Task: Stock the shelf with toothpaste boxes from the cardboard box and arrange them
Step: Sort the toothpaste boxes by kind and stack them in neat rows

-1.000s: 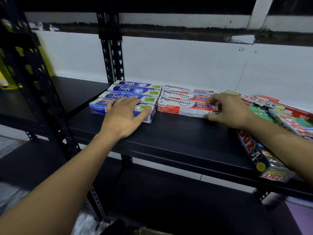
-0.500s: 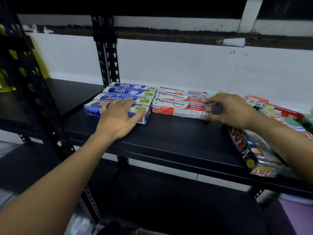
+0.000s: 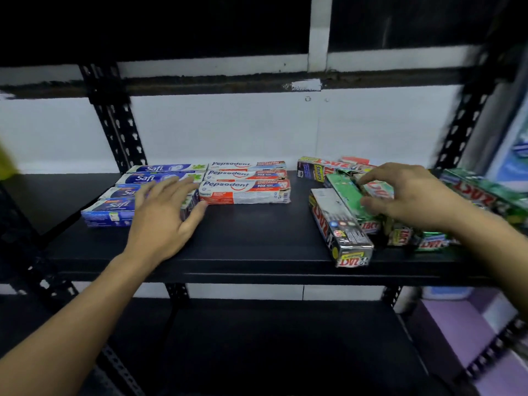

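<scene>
Lays left hand (image 3: pixel 163 217) flat, fingers straight and spread, over the front Safi boxes (image 3: pixel 114 208) at the left of the black shelf (image 3: pixel 257 247). Curls fingers and thumb of right hand (image 3: pixel 413 195) round a Zact box (image 3: pixel 376 188) atop the jumbled Zact pile (image 3: pixel 340 224) at right. Farther back, has Pepsodent boxes (image 3: pixel 245 187) stacked neatly, touching the Safi rows, near the white wall (image 3: pixel 228 130)
</scene>
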`<state>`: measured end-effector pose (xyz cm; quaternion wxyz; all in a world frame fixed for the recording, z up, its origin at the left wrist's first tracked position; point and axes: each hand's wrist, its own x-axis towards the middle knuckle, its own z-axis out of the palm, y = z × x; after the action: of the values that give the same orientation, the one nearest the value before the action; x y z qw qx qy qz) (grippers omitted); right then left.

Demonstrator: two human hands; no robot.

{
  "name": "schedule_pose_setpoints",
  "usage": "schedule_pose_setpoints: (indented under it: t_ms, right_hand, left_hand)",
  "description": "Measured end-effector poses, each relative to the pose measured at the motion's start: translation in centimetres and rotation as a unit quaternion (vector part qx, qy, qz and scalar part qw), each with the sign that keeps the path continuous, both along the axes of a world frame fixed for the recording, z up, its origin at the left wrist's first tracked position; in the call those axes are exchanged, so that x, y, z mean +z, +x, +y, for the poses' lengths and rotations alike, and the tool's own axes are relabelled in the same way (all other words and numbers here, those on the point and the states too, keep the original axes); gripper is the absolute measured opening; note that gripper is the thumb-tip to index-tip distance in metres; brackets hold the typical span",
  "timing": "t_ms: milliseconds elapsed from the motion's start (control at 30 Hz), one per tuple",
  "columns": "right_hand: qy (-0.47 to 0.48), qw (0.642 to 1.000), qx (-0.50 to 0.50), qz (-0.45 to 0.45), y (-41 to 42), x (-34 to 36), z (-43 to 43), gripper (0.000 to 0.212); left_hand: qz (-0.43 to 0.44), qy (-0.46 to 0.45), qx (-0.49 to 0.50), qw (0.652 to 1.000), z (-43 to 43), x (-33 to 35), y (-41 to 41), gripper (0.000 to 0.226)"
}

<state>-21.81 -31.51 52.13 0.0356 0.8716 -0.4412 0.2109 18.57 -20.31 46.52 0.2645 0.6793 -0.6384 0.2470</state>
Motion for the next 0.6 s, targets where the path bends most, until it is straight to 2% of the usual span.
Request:
schedule_pose_setpoints:
  t_ms: [133,267,400,500,600]
  right_hand:
    - [-0.013,0.999,-0.031,-0.018,-3.6,-0.6,0.6,0.038]
    - [-0.002,0.997,-0.060,-0.047,-5.9,-2.0,1.1,0.039]
    - [0.015,0.996,-0.038,-0.085,-6.5,-3.4,1.9,0.041]
    - [0.028,0.995,-0.036,-0.094,-6.7,-3.0,1.8,0.037]
    - [0.067,0.994,-0.043,-0.078,-7.1,-1.9,1.1,0.032]
  left_hand:
    - [0.017,-0.014,-0.089,0.996,-1.7,0.9,-6.1,0.048]
    - [0.104,0.031,-0.169,0.980,-3.9,1.9,-12.3,0.052]
    - [0.223,0.100,-0.216,0.945,-6.6,2.2,-16.9,0.055]
    - [0.290,0.132,-0.229,0.920,-8.0,1.8,-19.2,0.046]
    - [0.314,0.168,-0.243,0.902,-9.0,0.3,-20.3,0.042]
